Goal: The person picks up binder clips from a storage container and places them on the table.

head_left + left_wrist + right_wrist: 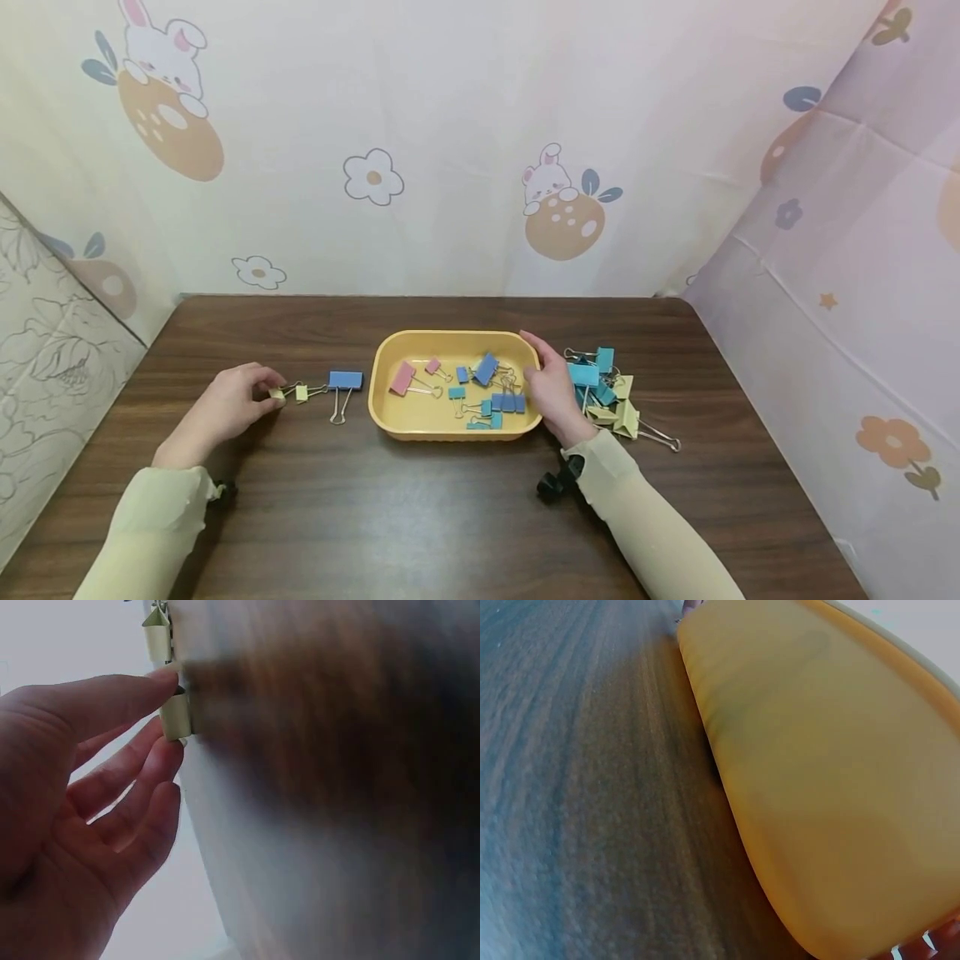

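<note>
At the table's left, my left hand (234, 406) pinches a small yellow binder clip (175, 716) between thumb and fingers. Beside it on the table lie another small yellow binder clip (302, 394) and a large blue binder clip (345, 381), its wire handles pointing toward me. My right hand (557, 392) grips the right end of a yellow tray (420, 435), thumb over the rim. In the tray are pink binder clips (402, 378) on the left, with several blue binder clips (487, 368) and teal binder clips (457, 392) toward the right. The tray's long outer wall fills much of the right wrist view.
Just right of my right hand, a pile of large teal binder clips (583, 375) and yellow binder clips (627, 418) lies on the brown wooden table (420, 525). A patterned curtain (450, 100) hangs behind the table's far edge and along its sides.
</note>
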A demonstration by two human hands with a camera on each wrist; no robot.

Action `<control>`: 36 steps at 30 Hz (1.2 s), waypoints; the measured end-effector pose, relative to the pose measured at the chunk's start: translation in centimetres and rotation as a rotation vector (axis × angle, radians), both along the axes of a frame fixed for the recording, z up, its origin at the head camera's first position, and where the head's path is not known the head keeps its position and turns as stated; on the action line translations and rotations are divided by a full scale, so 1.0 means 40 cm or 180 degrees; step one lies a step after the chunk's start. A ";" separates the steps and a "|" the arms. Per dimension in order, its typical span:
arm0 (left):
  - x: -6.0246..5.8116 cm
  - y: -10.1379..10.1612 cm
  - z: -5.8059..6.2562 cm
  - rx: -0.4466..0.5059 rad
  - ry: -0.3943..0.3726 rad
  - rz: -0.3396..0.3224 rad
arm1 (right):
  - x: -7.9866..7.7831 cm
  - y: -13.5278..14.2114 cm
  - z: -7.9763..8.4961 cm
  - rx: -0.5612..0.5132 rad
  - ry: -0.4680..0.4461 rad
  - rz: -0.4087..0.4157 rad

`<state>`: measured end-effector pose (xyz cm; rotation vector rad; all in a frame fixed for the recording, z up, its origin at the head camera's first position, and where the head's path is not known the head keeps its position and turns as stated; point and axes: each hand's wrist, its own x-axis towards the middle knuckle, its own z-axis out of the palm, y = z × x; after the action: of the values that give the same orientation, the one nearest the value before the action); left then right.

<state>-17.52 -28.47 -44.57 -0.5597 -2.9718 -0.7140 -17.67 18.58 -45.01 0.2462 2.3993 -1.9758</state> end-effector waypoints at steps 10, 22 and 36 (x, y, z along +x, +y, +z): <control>0.002 0.008 0.023 -0.0011 0.0010 -0.0056 | -0.003 0.001 0.000 0.0022 -0.0015 -0.0003; -0.005 0.155 0.113 0.0176 0.0166 -0.0548 | -0.002 0.000 -0.004 0.0025 -0.0007 -0.0011; -0.036 0.319 0.130 0.0594 0.0015 -0.1290 | -0.001 0.000 -0.005 0.0048 0.0001 -0.0013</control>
<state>-18.97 -15.73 -39.36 -1.1601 -2.7678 -0.9980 -17.69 18.58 -45.19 0.2514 2.4167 -1.9604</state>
